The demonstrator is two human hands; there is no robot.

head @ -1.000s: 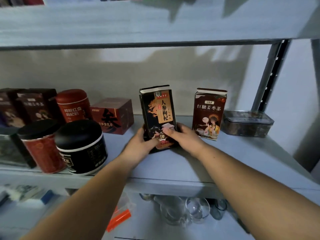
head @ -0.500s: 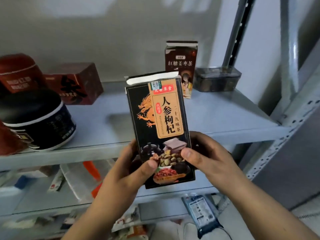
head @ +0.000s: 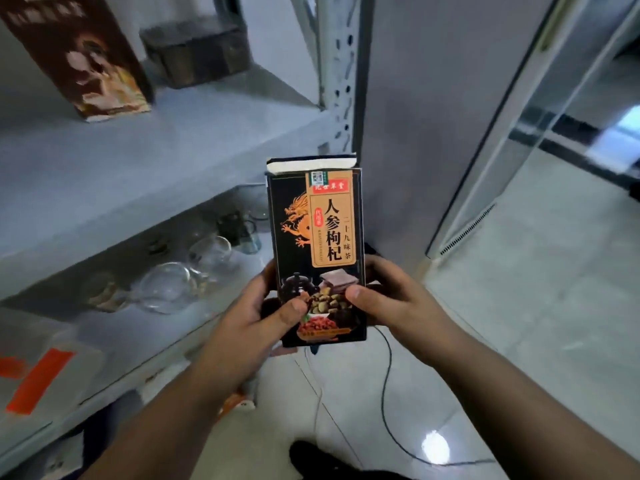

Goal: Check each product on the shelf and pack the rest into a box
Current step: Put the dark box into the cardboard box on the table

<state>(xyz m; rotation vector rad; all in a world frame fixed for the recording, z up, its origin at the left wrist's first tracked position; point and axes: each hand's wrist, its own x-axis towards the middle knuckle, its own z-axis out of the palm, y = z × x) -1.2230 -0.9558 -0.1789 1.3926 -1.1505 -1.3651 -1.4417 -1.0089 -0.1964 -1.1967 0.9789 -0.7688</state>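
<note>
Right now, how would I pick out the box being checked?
Start at the grey metal shelf; just off it, the left hand and right hand hold a tall black cardboard box. Its orange dragon and tan label set it apart from the brown carton and dark tin on the shelf.

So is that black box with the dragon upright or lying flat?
Upright. The black box stands on end between the left hand and right hand, flap edge on top.
</note>
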